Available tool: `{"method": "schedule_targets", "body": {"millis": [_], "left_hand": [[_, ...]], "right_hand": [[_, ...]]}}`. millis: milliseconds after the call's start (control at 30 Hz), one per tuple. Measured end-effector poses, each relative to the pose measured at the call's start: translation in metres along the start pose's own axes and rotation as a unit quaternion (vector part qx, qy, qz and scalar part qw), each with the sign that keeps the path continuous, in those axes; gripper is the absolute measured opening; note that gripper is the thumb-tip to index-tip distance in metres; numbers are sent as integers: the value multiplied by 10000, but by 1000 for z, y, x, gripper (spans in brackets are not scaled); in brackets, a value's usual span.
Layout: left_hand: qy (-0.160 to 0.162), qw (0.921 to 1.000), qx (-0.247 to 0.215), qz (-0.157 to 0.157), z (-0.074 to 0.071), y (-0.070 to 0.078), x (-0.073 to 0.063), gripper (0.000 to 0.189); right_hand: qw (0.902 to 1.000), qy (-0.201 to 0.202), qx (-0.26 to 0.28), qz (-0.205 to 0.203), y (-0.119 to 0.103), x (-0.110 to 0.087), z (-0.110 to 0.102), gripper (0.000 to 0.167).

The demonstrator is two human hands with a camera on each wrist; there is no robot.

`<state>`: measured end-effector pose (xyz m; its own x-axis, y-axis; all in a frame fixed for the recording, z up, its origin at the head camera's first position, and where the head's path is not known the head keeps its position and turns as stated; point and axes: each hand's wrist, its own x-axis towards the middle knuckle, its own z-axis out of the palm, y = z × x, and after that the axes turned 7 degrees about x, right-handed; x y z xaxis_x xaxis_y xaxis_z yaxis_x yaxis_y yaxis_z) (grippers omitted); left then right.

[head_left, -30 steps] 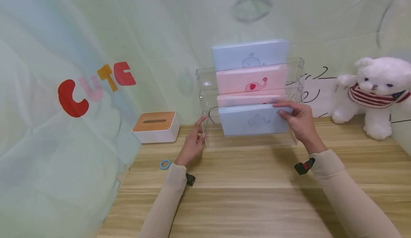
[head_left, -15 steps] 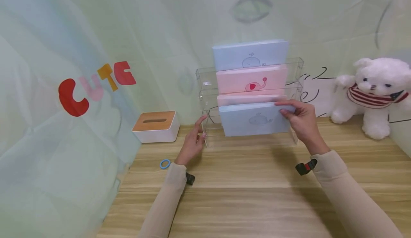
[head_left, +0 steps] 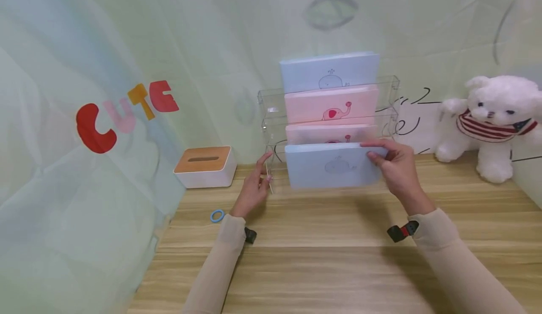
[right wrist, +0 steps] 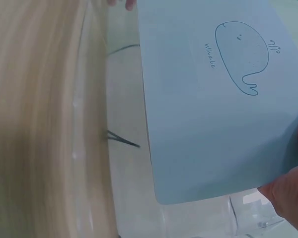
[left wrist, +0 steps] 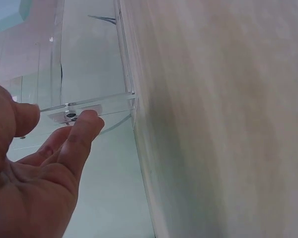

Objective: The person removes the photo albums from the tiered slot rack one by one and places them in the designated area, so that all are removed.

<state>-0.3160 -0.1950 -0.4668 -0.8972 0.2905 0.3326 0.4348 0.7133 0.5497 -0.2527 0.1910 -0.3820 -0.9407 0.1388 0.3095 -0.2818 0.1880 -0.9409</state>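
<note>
A light blue notebook (head_left: 334, 169) with a whale drawing is in front of the clear acrylic rack (head_left: 268, 102). My right hand (head_left: 395, 165) pinches its upper right corner, thumb in front. In the right wrist view the notebook (right wrist: 208, 129) is in full face, the word "Whale" beside the drawing. Behind it, stepped tiers hold a lower pink notebook (head_left: 305, 132), an upper pink notebook (head_left: 305, 104) with a red elephant, and another blue notebook (head_left: 302, 74) at the back. My left hand (head_left: 253, 189) holds the rack's left side panel (left wrist: 114, 103) with thumb and finger.
A white tissue box (head_left: 207, 178) with a wooden lid stands left of the rack, and a blue ring (head_left: 217, 216) lies in front of it. A white teddy bear (head_left: 491, 125) sits at the right. Curtain-like cloth (head_left: 228, 45) hangs behind the wooden table (head_left: 322, 267).
The front blue notebook has come down and toward me in my right hand, exposing more of the lower pink notebook. My left hand has stayed at the rack.
</note>
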Motion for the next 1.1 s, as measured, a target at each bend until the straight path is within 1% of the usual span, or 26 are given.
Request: {"method": "schedule_targets", "body": {"millis": [133, 300, 500, 600, 867, 1000, 1100], "left_hand": [[-13, 10000, -4, -29, 0, 0, 0, 72], [-7, 10000, -45, -58, -1, 0, 0, 74], [-32, 9999, -59, -80, -1, -1, -1, 75], [-15, 10000, -64, -60, 0, -1, -1, 75], [-23, 10000, -23, -83, 0, 0, -1, 75], [-23, 10000, -7, -86, 0, -1, 0, 77], [-16, 10000, -51, -75, 0, -1, 0, 79]], "right_hand": [[9998, -9, 88, 158, 3, -4, 4, 26], [9996, -66, 172, 205, 11, -11, 8, 26], [9988, -217, 266, 349, 17, -17, 10, 27], [9983, -269, 365, 367, 17, -20, 11, 27], [9964, -251, 751, 294, 26, -27, 17, 24], [9957, -375, 802, 281, 29, -29, 20, 25], [9950, -488, 797, 345, 30, -29, 22, 25]]}}
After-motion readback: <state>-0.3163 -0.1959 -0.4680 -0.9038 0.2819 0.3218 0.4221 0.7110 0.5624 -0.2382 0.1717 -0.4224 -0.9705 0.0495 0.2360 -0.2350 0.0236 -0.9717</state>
